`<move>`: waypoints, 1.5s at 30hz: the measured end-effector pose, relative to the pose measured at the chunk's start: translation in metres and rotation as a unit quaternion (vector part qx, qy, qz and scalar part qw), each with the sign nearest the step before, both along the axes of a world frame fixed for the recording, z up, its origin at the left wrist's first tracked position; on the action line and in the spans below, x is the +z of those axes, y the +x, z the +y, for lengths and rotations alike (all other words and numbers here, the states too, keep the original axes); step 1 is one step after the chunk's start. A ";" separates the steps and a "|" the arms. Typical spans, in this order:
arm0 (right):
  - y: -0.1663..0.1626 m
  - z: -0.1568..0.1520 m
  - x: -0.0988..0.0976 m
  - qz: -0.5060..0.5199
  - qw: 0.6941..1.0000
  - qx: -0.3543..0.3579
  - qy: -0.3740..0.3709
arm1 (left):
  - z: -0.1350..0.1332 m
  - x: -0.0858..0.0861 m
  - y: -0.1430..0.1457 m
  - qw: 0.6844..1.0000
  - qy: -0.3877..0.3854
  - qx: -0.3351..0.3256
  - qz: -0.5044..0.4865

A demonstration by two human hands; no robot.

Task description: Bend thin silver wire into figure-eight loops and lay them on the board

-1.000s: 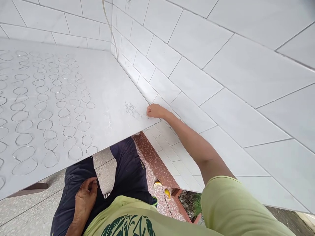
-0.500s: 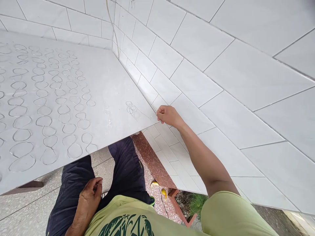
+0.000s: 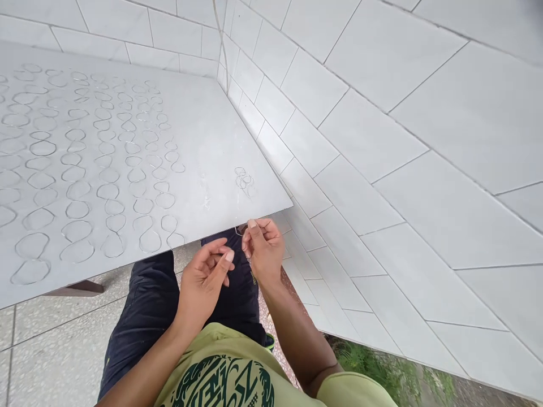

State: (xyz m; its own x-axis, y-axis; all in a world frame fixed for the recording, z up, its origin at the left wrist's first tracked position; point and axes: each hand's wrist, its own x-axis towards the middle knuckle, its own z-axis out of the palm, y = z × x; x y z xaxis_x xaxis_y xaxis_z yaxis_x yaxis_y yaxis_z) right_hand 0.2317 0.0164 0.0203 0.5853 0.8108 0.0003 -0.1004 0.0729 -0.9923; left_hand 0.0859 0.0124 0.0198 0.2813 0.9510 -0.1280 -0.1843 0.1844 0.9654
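My right hand (image 3: 263, 247) is closed in a pinch on a thin piece of bent wire (image 3: 237, 229), just below the front edge of the white table top (image 3: 203, 135). Beside it, my left hand (image 3: 207, 277) is raised with its fingers loosely curled and the forefinger stretched toward the right hand; nothing shows in it. Both hands are above my dark trousers (image 3: 153, 305). Many wire loops shaped like figure eights (image 3: 85, 164) lie in rows on the table. A small separate cluster of wire loops (image 3: 245, 178) lies near the table's right front corner.
White tiled walls (image 3: 382, 130) rise behind and to the right of the table. A thin cord (image 3: 221, 39) hangs down in the wall corner. Speckled floor tiles (image 3: 55, 345) show below the table, and green plants (image 3: 373, 367) at the lower right.
My right hand left the table's right corner and came down in front of me holding a wire. My left hand rose from my thigh to meet it. The view shifted right.
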 end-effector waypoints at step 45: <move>-0.014 -0.027 -0.040 0.166 0.952 0.248 0.065 | 0.029 -0.004 -0.050 0.973 -0.173 -0.150 0.006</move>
